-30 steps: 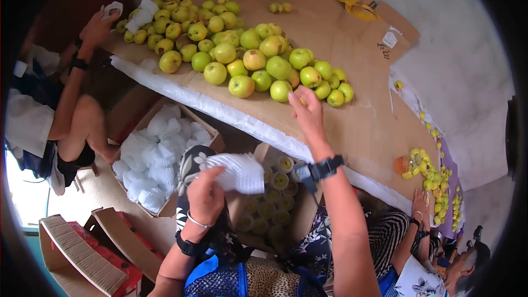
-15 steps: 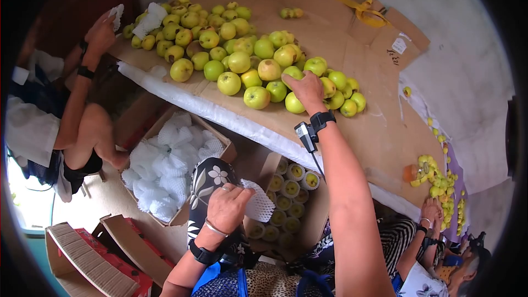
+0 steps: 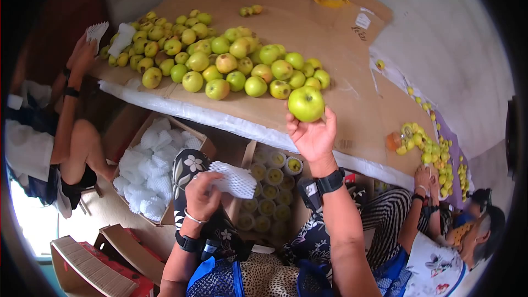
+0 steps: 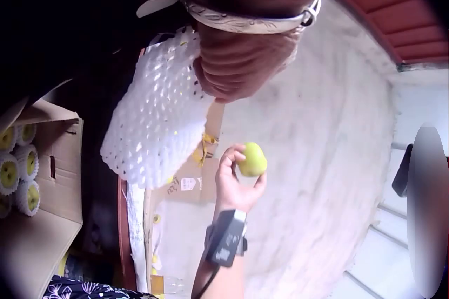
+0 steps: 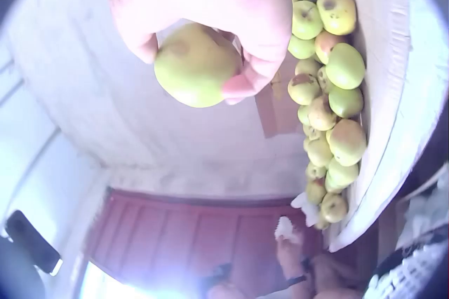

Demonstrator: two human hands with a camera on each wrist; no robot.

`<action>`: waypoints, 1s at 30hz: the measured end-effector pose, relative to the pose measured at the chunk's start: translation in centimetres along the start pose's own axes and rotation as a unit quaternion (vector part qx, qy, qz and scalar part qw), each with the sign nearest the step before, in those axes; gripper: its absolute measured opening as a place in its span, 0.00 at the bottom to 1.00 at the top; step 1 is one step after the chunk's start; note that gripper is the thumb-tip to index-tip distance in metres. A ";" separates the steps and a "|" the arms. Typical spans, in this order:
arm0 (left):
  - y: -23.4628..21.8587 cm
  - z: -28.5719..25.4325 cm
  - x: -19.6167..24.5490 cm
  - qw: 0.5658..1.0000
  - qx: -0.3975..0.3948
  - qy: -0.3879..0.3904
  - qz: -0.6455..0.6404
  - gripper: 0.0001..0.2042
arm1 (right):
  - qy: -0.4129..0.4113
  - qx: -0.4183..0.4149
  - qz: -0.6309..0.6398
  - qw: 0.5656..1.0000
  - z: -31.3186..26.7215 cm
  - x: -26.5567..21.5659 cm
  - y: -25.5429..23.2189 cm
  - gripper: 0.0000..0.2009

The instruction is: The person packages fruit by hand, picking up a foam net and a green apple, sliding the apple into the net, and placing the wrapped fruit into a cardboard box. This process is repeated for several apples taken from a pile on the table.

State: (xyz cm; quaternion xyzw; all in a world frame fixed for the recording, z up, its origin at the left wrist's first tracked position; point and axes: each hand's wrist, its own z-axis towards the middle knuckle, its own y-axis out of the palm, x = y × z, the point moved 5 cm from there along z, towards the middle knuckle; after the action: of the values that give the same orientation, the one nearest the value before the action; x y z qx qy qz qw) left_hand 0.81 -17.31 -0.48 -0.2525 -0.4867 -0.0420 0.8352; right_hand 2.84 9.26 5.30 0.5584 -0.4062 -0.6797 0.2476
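Nearest, the left hand (image 3: 202,193) pinches a white foam sleeve (image 3: 236,180) in its fingers, long axis running sideways, free end pointing right, near a carton of wrapped apples (image 3: 269,207). Beyond, the right hand's (image 3: 314,140) fingers grasp a green apple (image 3: 306,104) before the apple pile (image 3: 225,63) on the tabletop (image 3: 352,115).

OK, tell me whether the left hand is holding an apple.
No, the left hand grips a white foam net; the green apple is in the right hand.

Apple pile (image 3: 225,63) on cardboard (image 3: 352,115); below table edge, sleeve box (image 3: 206,146) left of apple box (image 3: 301,209).
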 end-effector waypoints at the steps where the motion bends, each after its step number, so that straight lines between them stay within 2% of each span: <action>1: 0.0 -0.3 -0.1 0.997 0.020 -0.023 -0.069 0.14 | 0.019 -0.026 0.042 0.999 -1.2 -0.2 -0.1 0.25; 3: 0.6 -1.1 0.1 0.947 0.079 -0.121 -0.288 0.14 | 0.028 -0.007 0.056 0.998 -3.7 -0.6 -0.6 0.26; 4: 0.5 -1.5 -0.6 0.934 0.056 -0.153 -0.318 0.14 | 0.035 0.008 0.066 0.997 -5.1 -0.5 -0.9 0.27; 5: 1.1 -2.3 -2.4 0.876 0.080 -0.201 -0.432 0.12 | 0.043 0.014 0.074 0.996 -6.1 -0.5 -1.1 0.28; 7: 2.1 -2.0 -1.4 0.867 0.121 -0.205 -0.438 0.09 | 0.051 -0.019 0.130 0.990 -7.7 -0.5 -1.1 0.27; 9: 2.5 -2.1 -1.1 0.873 0.103 -0.197 -0.433 0.07 | 0.039 -0.031 0.137 0.989 -9.3 -0.5 -1.4 0.27; 10: 2.6 -2.6 -0.9 0.876 0.092 -0.200 -0.429 0.06 | 0.035 -0.017 0.095 0.995 -10.1 -0.5 -1.8 0.30; 11: 2.7 -2.5 -0.3 0.881 0.082 -0.191 -0.425 0.07 | -0.022 0.013 0.002 1.000 -10.9 -0.6 -2.2 0.32; 13: 2.7 -2.8 -0.2 0.882 0.058 -0.198 -0.425 0.07 | -0.136 0.063 -0.185 0.971 -12.0 -1.1 -2.1 0.36; 14: 2.5 -2.9 -0.3 0.886 0.063 -0.199 -0.415 0.07 | -0.169 0.061 -0.249 0.952 -12.3 -1.3 -3.1 0.42; 17: 2.5 -3.5 -0.6 0.888 0.068 -0.209 -0.404 0.07 | -0.227 0.083 -0.251 0.937 -13.8 -1.6 -3.1 0.43; 18: 2.4 -3.6 -0.4 0.885 0.064 -0.215 -0.409 0.08 | -0.243 0.086 -0.254 0.932 -14.0 -1.6 -3.7 0.39; 21: 2.9 -3.5 0.0 0.881 0.058 -0.210 -0.420 0.08 | -0.198 0.052 -0.077 0.976 -14.0 -0.9 -5.5 0.33; 22: 3.0 -3.4 0.4 0.878 0.055 -0.206 -0.428 0.08 | -0.151 0.025 0.000 0.988 -13.9 -0.5 -5.5 0.31; 24: 3.2 -3.4 1.1 0.876 0.050 -0.197 -0.437 0.08 | -0.051 -0.026 0.156 0.986 -14.0 0.4 -4.9 0.30; 25: 3.2 -3.4 1.6 0.877 0.049 -0.197 -0.435 0.08 | -0.002 -0.051 0.234 0.971 -14.2 0.8 -4.7 0.31; 30: 3.0 -2.6 2.7 0.888 0.038 -0.177 -0.423 0.09 | 0.049 -0.073 0.259 0.962 -14.3 1.6 -6.2 0.31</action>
State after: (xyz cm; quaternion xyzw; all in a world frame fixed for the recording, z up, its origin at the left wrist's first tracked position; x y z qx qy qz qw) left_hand 5.26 -15.41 -0.39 0.0058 -0.6885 -0.3274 0.6471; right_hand 16.91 7.48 -1.36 0.4472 -0.4735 -0.5918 0.4750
